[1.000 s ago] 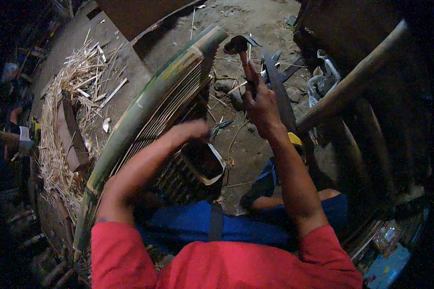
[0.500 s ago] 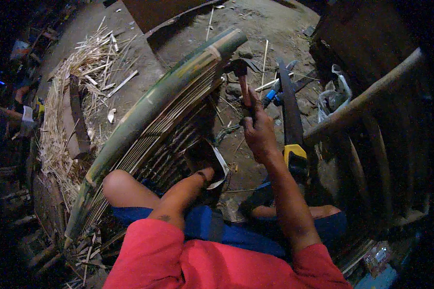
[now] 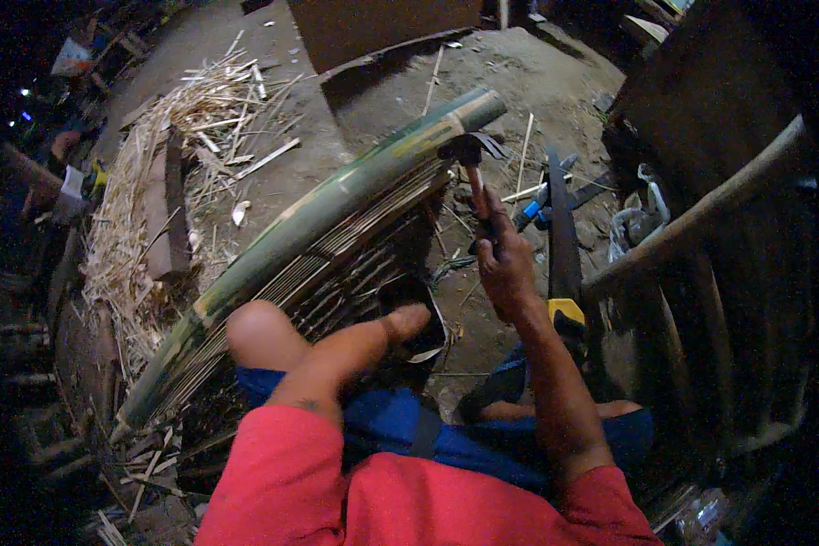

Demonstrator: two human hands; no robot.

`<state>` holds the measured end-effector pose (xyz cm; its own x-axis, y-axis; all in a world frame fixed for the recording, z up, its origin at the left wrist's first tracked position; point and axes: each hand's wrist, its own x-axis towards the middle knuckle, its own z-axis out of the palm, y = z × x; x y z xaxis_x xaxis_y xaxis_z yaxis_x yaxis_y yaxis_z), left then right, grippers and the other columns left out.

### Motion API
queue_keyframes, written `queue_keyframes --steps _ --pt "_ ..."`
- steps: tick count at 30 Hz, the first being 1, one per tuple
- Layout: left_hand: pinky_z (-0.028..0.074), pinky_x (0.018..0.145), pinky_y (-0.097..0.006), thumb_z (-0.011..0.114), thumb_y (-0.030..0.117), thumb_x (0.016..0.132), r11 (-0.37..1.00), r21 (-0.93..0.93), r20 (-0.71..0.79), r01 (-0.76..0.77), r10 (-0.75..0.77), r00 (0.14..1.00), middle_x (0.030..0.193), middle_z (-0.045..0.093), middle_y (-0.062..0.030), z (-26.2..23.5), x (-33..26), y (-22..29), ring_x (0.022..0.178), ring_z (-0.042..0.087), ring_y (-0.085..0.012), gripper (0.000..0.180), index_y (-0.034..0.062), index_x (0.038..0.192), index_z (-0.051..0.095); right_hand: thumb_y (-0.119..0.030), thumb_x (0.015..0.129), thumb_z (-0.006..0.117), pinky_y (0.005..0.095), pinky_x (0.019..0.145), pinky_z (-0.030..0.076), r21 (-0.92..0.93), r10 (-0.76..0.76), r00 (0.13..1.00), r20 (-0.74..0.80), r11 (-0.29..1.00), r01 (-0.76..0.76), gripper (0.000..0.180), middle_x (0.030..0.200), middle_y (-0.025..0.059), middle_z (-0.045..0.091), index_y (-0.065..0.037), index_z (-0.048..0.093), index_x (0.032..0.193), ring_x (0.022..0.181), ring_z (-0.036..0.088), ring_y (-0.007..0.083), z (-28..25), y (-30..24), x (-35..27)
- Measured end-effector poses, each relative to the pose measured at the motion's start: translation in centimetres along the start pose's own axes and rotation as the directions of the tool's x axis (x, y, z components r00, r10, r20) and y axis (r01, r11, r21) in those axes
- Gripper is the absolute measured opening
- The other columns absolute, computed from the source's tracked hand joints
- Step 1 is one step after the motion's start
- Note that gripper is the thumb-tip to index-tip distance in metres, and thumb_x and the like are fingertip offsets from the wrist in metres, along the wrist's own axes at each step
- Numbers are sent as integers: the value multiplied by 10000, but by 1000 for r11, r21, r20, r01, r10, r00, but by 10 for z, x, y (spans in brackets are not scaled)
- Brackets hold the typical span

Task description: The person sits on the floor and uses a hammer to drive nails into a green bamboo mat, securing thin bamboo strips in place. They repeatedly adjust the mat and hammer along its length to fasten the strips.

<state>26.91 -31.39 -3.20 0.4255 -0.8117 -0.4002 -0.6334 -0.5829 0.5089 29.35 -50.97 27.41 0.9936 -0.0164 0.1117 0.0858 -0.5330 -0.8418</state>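
My right hand is closed round the handle of a claw hammer, whose dark head points away from me beside the far end of a bamboo panel. A thick green bamboo pole edges that panel, with thin slats lined up along its near side. My left hand reaches into a dark container with a pale rim beside my crossed legs. Its fingers are hidden inside, so what they touch does not show.
A handsaw with a yellow handle lies right of my right forearm, near a blue-handled tool. Beyond are a clear plastic bag and a slanting pole. Bamboo shavings and a wooden block lie at left.
The view has shifted, so the scene sits a little lower and further right. My right hand still grips the hammer; my left hand is still at the container.
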Motion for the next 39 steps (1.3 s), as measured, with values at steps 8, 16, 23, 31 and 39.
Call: queue_keyframes --steps 8,16,23,31,39 --pt "528 764 -409 571 209 919 970 -243 -430 25 -131 893 810 668 -133 -236 -170 80 759 633 -308 213 40 952 698 66 899 499 348 896 477 92 -138 985 105 987 128 713 1352 219 576 -154 298 1547 1079 618 260 12 -49 -16" --pt "540 772 -344 624 94 910 870 -484 -815 95 -487 314 942 731 -124 -282 -279 25 842 701 -188 184 46 1078 682 15 943 489 345 868 487 106 -297 940 169 954 282 644 1308 226 605 -147 314 1541 1045 645 258 36 -83 -27" --pt "510 709 -345 607 120 910 935 -354 -836 10 -321 444 854 706 -139 -275 -273 1 763 655 -201 144 41 1008 679 86 848 436 353 981 455 159 -302 907 295 951 265 744 1397 247 526 -145 310 1544 1259 562 358 55 -100 -37" --pt "470 605 -354 598 148 935 879 -471 -742 71 -439 506 760 666 -110 -283 -280 2 634 554 -175 152 32 1004 668 16 790 556 502 720 515 -34 -375 859 349 911 412 899 956 195 591 -226 197 1577 824 609 441 54 -118 -52" --pt "439 551 -365 612 187 930 947 -307 -840 90 -315 443 675 632 -111 -285 -279 -6 573 517 -169 172 36 957 688 -22 768 634 512 604 504 -117 -400 825 399 870 478 976 837 187 534 -294 166 1580 706 601 424 73 -152 -32"
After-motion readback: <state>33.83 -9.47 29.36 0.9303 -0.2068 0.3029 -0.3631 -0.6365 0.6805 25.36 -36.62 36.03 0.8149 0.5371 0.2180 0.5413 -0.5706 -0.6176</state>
